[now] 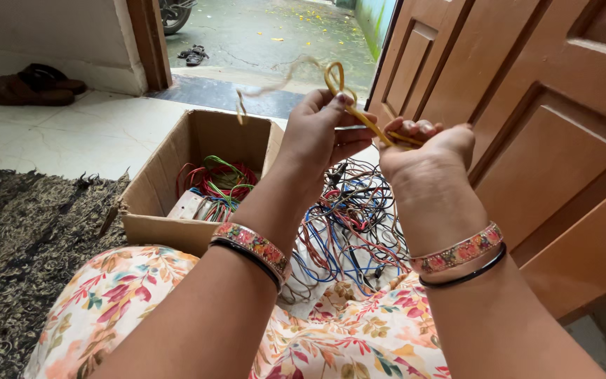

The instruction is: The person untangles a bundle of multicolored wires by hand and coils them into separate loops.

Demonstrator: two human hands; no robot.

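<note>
Brown box (170,179) sits open at the rug's (29,245) edge, wire coils inside. Both hands are up: left hand (320,133) pinches the yellow wire (359,116), right hand (426,151) closes on its other end. The wire slants from upper left down to the right, above the tangled pile (352,224).

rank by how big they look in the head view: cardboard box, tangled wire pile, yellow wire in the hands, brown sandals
1. cardboard box
2. tangled wire pile, partly hidden by the arms, so unsure against the box
3. brown sandals, farther away
4. yellow wire

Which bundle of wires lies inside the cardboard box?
The red and green coil lies inside the cardboard box. The larger blue, red and black tangle lies outside, on the floor beside it.
</note>
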